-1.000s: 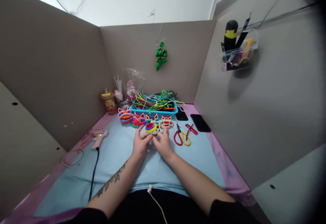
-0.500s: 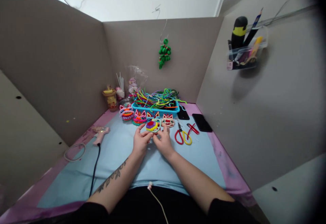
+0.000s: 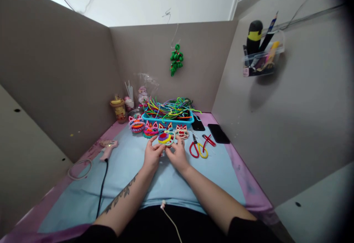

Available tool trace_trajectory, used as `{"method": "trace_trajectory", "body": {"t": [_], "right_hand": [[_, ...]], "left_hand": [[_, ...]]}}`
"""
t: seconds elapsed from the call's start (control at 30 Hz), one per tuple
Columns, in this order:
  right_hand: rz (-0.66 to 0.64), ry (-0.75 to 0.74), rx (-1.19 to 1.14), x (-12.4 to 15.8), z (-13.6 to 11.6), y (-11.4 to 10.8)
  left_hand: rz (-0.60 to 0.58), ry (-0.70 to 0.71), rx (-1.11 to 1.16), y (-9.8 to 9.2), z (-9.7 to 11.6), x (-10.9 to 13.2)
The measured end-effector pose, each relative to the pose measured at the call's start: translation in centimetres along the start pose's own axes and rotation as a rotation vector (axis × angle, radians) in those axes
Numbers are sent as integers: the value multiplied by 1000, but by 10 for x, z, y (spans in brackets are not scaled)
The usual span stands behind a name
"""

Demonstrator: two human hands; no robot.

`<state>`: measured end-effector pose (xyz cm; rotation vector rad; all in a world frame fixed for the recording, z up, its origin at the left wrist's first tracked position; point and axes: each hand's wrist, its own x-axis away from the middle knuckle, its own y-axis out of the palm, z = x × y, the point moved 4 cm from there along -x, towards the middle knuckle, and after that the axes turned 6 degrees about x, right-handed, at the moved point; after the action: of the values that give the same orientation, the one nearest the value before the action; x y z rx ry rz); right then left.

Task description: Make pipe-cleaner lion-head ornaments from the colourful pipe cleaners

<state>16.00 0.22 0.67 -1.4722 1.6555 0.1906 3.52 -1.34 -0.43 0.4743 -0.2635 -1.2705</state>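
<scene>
Between my hands, above the blue cloth (image 3: 124, 176), is a pipe-cleaner piece (image 3: 164, 138) with a red, purple and yellow disc and a pale mint loop at its right. My left hand (image 3: 152, 152) pinches its left and lower edge. My right hand (image 3: 177, 154) grips its right side, thumb underneath near the loop. Just beyond stand several finished-looking pipe-cleaner animal heads: a pink and orange one (image 3: 136, 124), a pink and teal one (image 3: 151, 129), a blue one (image 3: 165, 127) partly hidden, and a white and red one (image 3: 181, 131).
A blue tray (image 3: 168, 120) of loose pipe cleaners stands behind. Scissors (image 3: 198, 149), red-handled cutters (image 3: 209, 141) and two phones (image 3: 218, 134) lie to the right. A corded pink glue gun (image 3: 108, 150) rests at left. Partition walls (image 3: 171, 84) enclose the table.
The piece has tilted slightly between my fingers, and its pale loop looks wider at the right. Both hands keep their hold. The whole view has shifted a little.
</scene>
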Motion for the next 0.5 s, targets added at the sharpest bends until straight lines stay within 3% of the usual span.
{"method": "trace_trajectory", "body": {"t": [0.23,0.5], "right_hand": [[43,52,-105,-1,0,-7],[85,133,-163,-5,8,-7]], "left_hand": [[59,85,-11,-2,7,1],[57,55,-21,0,5,1]]}}
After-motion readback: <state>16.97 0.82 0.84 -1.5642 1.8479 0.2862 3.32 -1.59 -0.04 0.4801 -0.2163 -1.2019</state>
